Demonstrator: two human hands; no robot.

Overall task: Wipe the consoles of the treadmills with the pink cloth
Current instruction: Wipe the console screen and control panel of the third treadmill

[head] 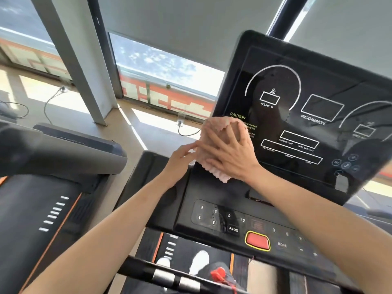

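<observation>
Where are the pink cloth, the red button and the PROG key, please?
pink cloth [216, 126]: head view, on its bare upper fold.
red button [257, 240]: head view, on the centre of its face.
PROG key [233, 229]: head view, on its label.

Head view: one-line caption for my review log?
Right hand presses the pink cloth against the lower-left corner of the treadmill console, left hand touching the cloth's edge.

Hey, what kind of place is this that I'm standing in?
Most likely a gym or fitness room. A treadmill console with incline and program readouts and a red stop button is right in front, a second treadmill stands beside it on the left, and both face large windows.
</observation>
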